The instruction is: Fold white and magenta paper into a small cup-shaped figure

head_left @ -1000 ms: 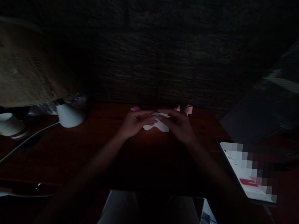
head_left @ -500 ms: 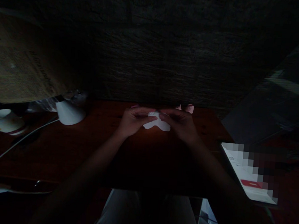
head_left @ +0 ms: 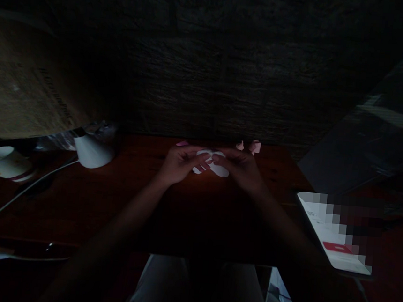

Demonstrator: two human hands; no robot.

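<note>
A small pale sheet with rounded lobes (head_left: 220,170), which looks like cut paper, is pinched between my two hands above the table. My left hand (head_left: 183,162) is closed on its left side, thumb pressed toward the fingers. On the other side, my right hand (head_left: 241,167) grips it with thumb and fingertips. Both thumbs nearly meet at the middle, and the fingers cover part of the upper edge. Behind my right hand stand two curled pink pieces (head_left: 255,147). A flat pink piece (head_left: 182,143) lies just beyond my left hand.
At left on the brown wooden table (head_left: 76,206) are a white cone-shaped object (head_left: 93,152) with a cable, a paper cup (head_left: 1,161) and a printed cardboard box (head_left: 24,84). A lit tablet-like screen (head_left: 332,247) sits at the right edge. A dark textured wall (head_left: 218,77) rises behind.
My fingers have shifted slightly on the pale sheet; a left fingertip now shows below the thumb, across its lower left. Both hands stay in nearly the same place.
</note>
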